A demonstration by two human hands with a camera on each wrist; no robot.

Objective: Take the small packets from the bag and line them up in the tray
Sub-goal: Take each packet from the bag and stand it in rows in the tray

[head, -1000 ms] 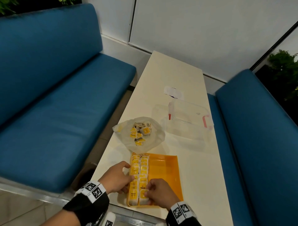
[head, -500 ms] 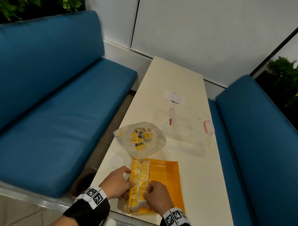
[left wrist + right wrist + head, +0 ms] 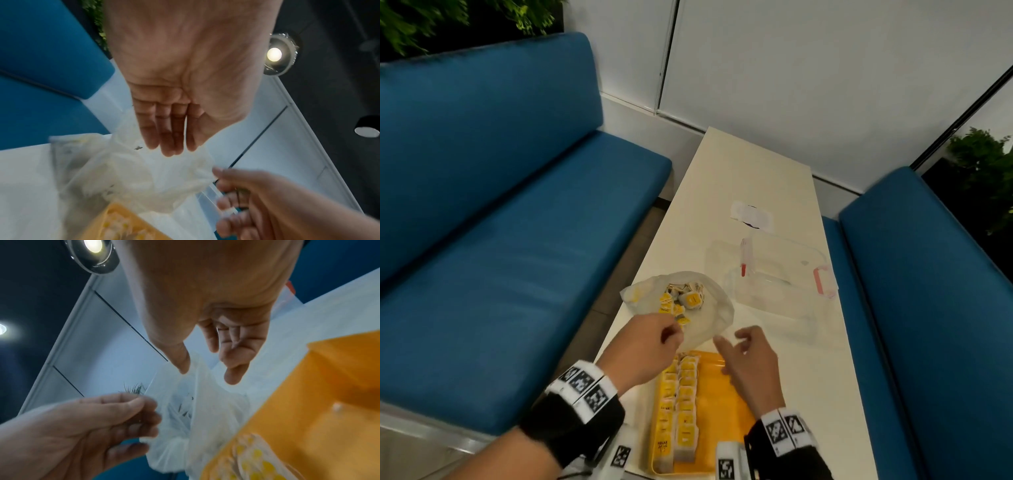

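A thin white plastic bag (image 3: 717, 310) lies open on the white table (image 3: 756, 164), with several small yellow packets (image 3: 686, 298) inside it. Just nearer stands the orange tray (image 3: 726, 411), holding two rows of packets (image 3: 678, 414) along its left side. My left hand (image 3: 673, 334) hovers at the bag's near left edge, fingers loosely extended and holding nothing (image 3: 170, 146). My right hand (image 3: 729, 342) is at the bag's near right edge, thumb and fingers apart over the rim (image 3: 205, 376), empty. The wrist views are blurred.
A clear plastic box (image 3: 780, 284) with red latches sits right of the bag, its lid beside it. A white paper item (image 3: 753, 216) lies farther back. Blue benches (image 3: 517, 240) flank the narrow table; the bag overhangs the table's left edge.
Both hands have left the packets in the tray and moved forward and up to the bag's near edge. The camera has tilted, and the tray's right half stays bare.
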